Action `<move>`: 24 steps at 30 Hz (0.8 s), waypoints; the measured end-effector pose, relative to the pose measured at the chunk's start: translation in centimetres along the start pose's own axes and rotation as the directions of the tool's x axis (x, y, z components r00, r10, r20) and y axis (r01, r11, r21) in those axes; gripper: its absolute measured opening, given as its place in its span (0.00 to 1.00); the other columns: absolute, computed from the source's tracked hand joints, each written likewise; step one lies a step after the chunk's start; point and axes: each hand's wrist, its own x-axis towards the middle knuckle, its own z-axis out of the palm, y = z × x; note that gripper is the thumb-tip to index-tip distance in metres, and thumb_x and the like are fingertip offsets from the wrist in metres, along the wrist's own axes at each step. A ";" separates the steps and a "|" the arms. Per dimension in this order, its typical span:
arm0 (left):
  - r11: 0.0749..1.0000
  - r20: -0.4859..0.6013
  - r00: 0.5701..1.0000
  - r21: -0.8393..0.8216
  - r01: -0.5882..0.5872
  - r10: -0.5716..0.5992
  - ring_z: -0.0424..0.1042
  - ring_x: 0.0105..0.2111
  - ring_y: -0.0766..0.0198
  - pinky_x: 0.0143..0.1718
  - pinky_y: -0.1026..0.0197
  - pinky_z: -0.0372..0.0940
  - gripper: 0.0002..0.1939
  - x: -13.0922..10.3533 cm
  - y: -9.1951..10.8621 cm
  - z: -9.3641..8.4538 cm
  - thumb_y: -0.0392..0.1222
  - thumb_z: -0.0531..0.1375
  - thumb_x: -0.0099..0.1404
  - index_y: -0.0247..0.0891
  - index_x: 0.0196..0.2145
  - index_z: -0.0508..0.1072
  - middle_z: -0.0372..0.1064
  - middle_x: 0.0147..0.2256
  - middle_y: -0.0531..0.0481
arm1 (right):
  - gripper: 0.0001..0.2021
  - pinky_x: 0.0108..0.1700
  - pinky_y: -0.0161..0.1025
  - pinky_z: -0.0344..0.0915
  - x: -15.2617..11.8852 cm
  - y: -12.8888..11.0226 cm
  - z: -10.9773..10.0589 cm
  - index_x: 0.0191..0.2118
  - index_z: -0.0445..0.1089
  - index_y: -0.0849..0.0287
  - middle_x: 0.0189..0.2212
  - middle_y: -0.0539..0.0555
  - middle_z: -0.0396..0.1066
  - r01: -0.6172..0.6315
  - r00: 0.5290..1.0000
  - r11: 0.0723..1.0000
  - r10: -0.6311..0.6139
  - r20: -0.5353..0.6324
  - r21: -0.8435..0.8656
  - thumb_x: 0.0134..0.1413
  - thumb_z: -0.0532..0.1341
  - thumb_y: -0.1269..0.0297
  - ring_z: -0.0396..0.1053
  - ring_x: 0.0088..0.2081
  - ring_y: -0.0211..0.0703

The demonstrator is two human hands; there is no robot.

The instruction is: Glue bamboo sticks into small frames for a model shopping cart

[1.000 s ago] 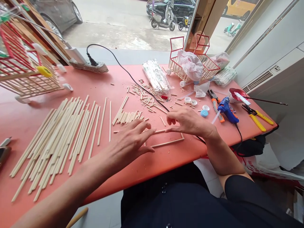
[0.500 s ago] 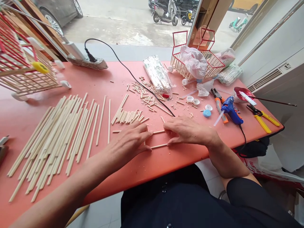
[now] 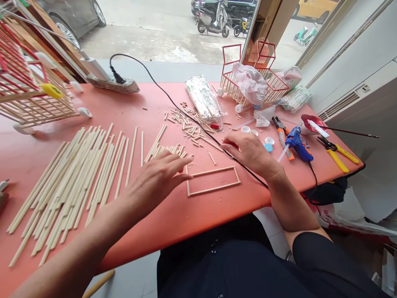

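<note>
A rectangular frame of thin wooden sticks (image 3: 214, 190) lies flat on the pink table (image 3: 173, 219) near its front edge. My left hand (image 3: 159, 171) hovers at the frame's left end with fingers spread, holding nothing. Up and to the right of the frame is my right hand (image 3: 251, 153), its fingers curled together over the black cable; whatever they may hold is hidden. A row of short stick pieces (image 3: 170, 150) lies just beyond my left hand, and one short piece (image 3: 212, 158) lies between the hands.
Long sticks (image 3: 71, 178) cover the left side. Stick carts stand at the back left (image 3: 34, 99) and back right (image 3: 252, 85). A blue glue gun (image 3: 299, 145), yellow-handled pliers (image 3: 338, 155), white caps (image 3: 269, 141) and a foil-like pack (image 3: 203, 97) also lie around.
My right hand has let go of the stick frame and moved up and right, over the cable. My left hand has come off the frame's left end and opened. The whole frame now shows.
</note>
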 end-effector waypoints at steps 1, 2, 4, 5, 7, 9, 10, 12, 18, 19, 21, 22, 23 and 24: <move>1.000 -0.047 0.999 0.017 0.021 -0.020 0.74 0.41 0.50 0.40 0.54 0.67 0.14 0.1 -0.3 -0.2 0.41 0.56 0.75 0.36 0.51 0.77 0.78 0.37 0.43 | 0.08 0.41 0.39 0.56 0.2 0.1 0.2 0.36 0.72 0.60 0.34 0.55 0.74 -0.018 0.999 1.000 0.017 -0.038 -0.019 0.69 0.60 0.66 0.66 0.36 0.43; 0.998 -0.084 0.996 0.040 0.044 -0.040 0.74 0.41 0.50 0.40 0.54 0.67 0.14 0.1 -0.5 -0.4 0.40 0.55 0.75 0.36 0.49 0.78 0.78 0.37 0.43 | 0.08 0.41 0.39 0.57 0.3 0.2 0.6 0.37 0.73 0.60 0.35 0.55 0.75 -0.025 0.998 0.999 0.023 -0.052 -0.034 0.69 0.59 0.67 0.67 0.37 0.44; 0.992 -0.109 0.991 0.091 0.084 -0.074 0.73 0.40 0.50 0.39 0.54 0.67 0.13 0.2 -0.9 -0.4 0.38 0.54 0.74 0.37 0.44 0.79 0.78 0.36 0.42 | 0.06 0.43 0.39 0.58 0.5 0.2 1.3 0.39 0.74 0.60 0.38 0.57 0.76 -0.024 0.999 0.998 0.022 -0.035 -0.054 0.69 0.59 0.68 0.69 0.40 0.45; 0.989 -0.102 0.991 0.113 0.100 -0.089 0.73 0.40 0.50 0.38 0.54 0.67 0.13 0.3 -1.1 -0.3 0.37 0.54 0.73 0.37 0.41 0.79 0.77 0.35 0.42 | 0.06 0.43 0.39 0.58 0.6 0.2 1.7 0.40 0.74 0.59 0.40 0.57 0.77 -0.030 0.999 0.997 0.028 -0.021 -0.068 0.68 0.60 0.68 0.69 0.41 0.46; 0.983 -0.086 0.990 0.139 0.123 -0.112 0.73 0.39 0.49 0.37 0.54 0.66 0.12 0.4 -1.4 0.0 0.36 0.55 0.72 0.38 0.38 0.79 0.77 0.33 0.42 | 0.04 0.42 0.38 0.58 0.8 0.1 2.5 0.41 0.74 0.59 0.43 0.57 0.77 -0.046 0.999 0.994 0.046 -0.004 -0.098 0.67 0.61 0.69 0.70 0.42 0.46; 0.980 -0.088 0.988 0.143 0.137 -0.125 0.72 0.38 0.49 0.35 0.55 0.65 0.13 0.4 -1.6 0.3 0.36 0.54 0.72 0.39 0.35 0.79 0.76 0.32 0.43 | 0.04 0.42 0.37 0.58 0.9 0.0 2.9 0.42 0.74 0.58 0.44 0.57 0.77 -0.042 0.999 0.994 0.042 -0.002 -0.104 0.67 0.62 0.70 0.71 0.42 0.44; 0.979 -0.094 0.987 0.144 0.142 -0.129 0.72 0.38 0.50 0.35 0.55 0.64 0.14 0.5 -1.7 0.5 0.36 0.54 0.72 0.39 0.34 0.79 0.76 0.32 0.43 | 0.04 0.42 0.37 0.58 1.0 -0.1 3.0 0.42 0.74 0.58 0.44 0.56 0.77 -0.028 1.000 0.995 0.028 0.000 -0.096 0.67 0.62 0.71 0.71 0.42 0.44; 0.976 -0.101 0.985 0.150 0.157 -0.143 0.72 0.38 0.50 0.34 0.56 0.63 0.15 0.6 -1.9 0.7 0.36 0.54 0.72 0.40 0.32 0.78 0.76 0.32 0.43 | 0.03 0.42 0.37 0.58 1.1 -0.4 3.1 0.40 0.75 0.58 0.42 0.56 0.77 -0.007 1.000 0.996 0.009 0.024 -0.090 0.67 0.62 0.69 0.71 0.41 0.43; 0.976 -0.115 0.982 0.137 0.167 -0.151 0.71 0.37 0.50 0.35 0.55 0.63 0.16 1.2 -2.2 1.3 0.38 0.54 0.72 0.39 0.28 0.77 0.75 0.30 0.42 | 0.09 0.36 0.39 0.54 1.3 -2.4 2.8 0.40 0.75 0.58 0.38 0.57 0.79 -0.076 0.967 0.953 0.142 0.212 -0.293 0.66 0.64 0.58 0.71 0.39 0.47; 0.980 -0.123 0.983 0.126 0.151 -0.135 0.71 0.37 0.51 0.35 0.55 0.63 0.17 1.3 -2.2 1.4 0.38 0.54 0.73 0.39 0.28 0.77 0.75 0.30 0.42 | 0.09 0.36 0.40 0.54 1.4 -2.7 2.8 0.41 0.76 0.58 0.39 0.58 0.79 -0.069 0.960 0.942 0.152 0.234 -0.328 0.67 0.62 0.58 0.72 0.40 0.48; 0.986 -0.145 0.983 0.110 0.128 -0.111 0.71 0.37 0.51 0.36 0.55 0.63 0.18 1.4 -2.1 1.6 0.40 0.54 0.74 0.39 0.28 0.77 0.75 0.30 0.42 | 0.11 0.35 0.41 0.54 1.6 -3.1 2.7 0.41 0.76 0.59 0.39 0.61 0.80 -0.053 0.949 0.920 0.167 0.266 -0.388 0.68 0.60 0.59 0.73 0.40 0.50; 0.987 -0.157 0.982 0.103 0.124 -0.107 0.70 0.37 0.52 0.36 0.56 0.63 0.18 1.4 -2.1 1.7 0.40 0.53 0.74 0.39 0.28 0.77 0.74 0.29 0.42 | 0.11 0.35 0.41 0.54 1.7 -3.2 2.7 0.41 0.77 0.60 0.39 0.62 0.80 -0.051 0.945 0.911 0.176 0.277 -0.409 0.68 0.59 0.59 0.73 0.40 0.51; 0.988 -0.166 0.980 0.094 0.123 -0.106 0.70 0.36 0.52 0.36 0.56 0.63 0.18 1.4 -2.1 1.7 0.40 0.53 0.74 0.39 0.28 0.76 0.74 0.29 0.43 | 0.11 0.35 0.41 0.55 1.9 -3.2 2.6 0.41 0.77 0.60 0.39 0.62 0.80 -0.054 0.942 0.905 0.186 0.278 -0.423 0.67 0.59 0.61 0.73 0.40 0.51; 0.989 -0.175 0.979 0.085 0.125 -0.109 0.70 0.36 0.52 0.35 0.56 0.62 0.18 1.5 -2.0 1.8 0.39 0.54 0.74 0.39 0.27 0.76 0.73 0.28 0.43 | 0.11 0.35 0.41 0.55 2.0 -3.1 2.5 0.40 0.78 0.60 0.39 0.63 0.80 -0.061 0.943 0.900 0.194 0.272 -0.431 0.66 0.59 0.62 0.73 0.39 0.51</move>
